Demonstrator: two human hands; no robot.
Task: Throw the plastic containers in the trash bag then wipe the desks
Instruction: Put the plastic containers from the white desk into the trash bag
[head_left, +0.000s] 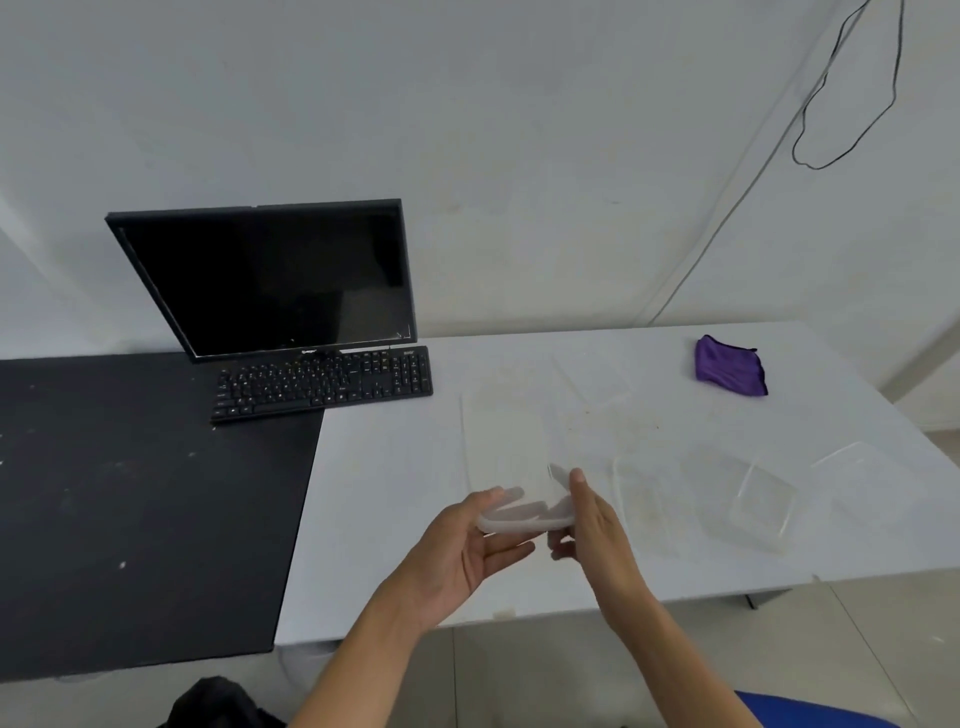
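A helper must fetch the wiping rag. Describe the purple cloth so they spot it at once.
Start at the white desk, right of the black desk with the monitor. At its far right corner lies a crumpled purple cloth. It is the only coloured thing there; the containers are clear plastic.

Clear plastic on white and black tables, with one purple patch.

Between the fingers (506, 550) the plastic container (524, 517) is colourless and milky-clear. The table (395, 467) under them is white with faint yellowish smears. Left of the fingers the black table (130, 493) is matt and flecked with white specks. Beyond the fingers to the left, the monitor (270, 280) and keyboard (322, 384) are black, the keys lettered in white. Right of the fingers the second container (761, 499) is see-through, and beyond it the cloth (730, 371) is deep purple with darker streaks. Nearer than the fingers, the chair (810, 712) is blue.
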